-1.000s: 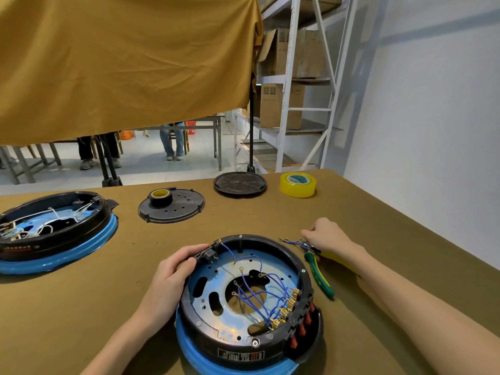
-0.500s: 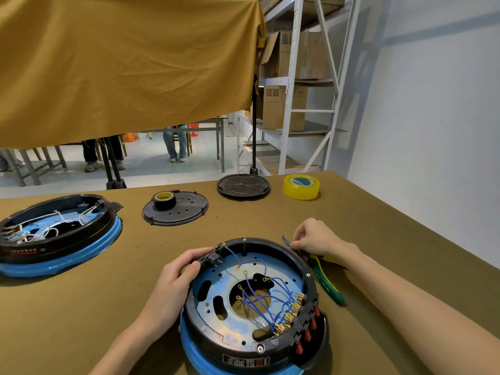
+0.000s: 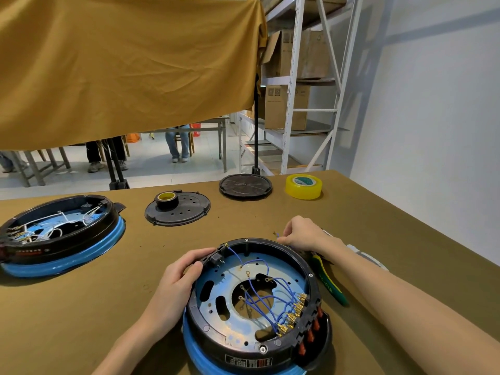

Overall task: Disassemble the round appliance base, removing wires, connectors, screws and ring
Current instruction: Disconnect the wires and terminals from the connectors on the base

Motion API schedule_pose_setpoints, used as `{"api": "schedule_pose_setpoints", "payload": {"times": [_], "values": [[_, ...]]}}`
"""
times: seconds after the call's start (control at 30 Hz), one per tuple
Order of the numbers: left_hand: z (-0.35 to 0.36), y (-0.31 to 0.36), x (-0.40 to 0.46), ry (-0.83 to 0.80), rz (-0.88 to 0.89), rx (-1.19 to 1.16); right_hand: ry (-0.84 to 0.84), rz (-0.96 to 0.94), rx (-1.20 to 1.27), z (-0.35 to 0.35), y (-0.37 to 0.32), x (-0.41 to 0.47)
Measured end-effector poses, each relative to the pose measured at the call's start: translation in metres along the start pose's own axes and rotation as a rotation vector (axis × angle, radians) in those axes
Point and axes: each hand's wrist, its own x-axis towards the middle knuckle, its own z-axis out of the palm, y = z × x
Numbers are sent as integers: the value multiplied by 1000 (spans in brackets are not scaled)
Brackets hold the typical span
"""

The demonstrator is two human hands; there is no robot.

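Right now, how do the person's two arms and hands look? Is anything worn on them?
Both forearms are bare up to the picture's edge: no sleeves show. The left hand has no glove, ring or watch that I can see. The right hand is also without a glove; its nails look short. The wrists carry no band or marking. Higher up, the arms are out of view.

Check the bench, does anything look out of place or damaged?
Nothing looks damaged or spilled. The only oddity: a small tape roll sits on a black cover, apart from the bigger yellow roll.
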Motion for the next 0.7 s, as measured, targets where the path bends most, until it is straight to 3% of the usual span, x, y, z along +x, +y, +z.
{"api": "schedule_pose_setpoints", "payload": {"times": [0.1,0.27,0.53,0.7], "values": [[0,1,0,-5,3,7,-76,-34,-49,-7,3,-5],[0,2,0,-2,10,22,-38,16,-132,-2,0,-3],[0,6,-3,-10,17,29,178,98,-115,1,17,-17],[2,9,-4,-3,24,25,82,196,-297,4,40,-38]]}}
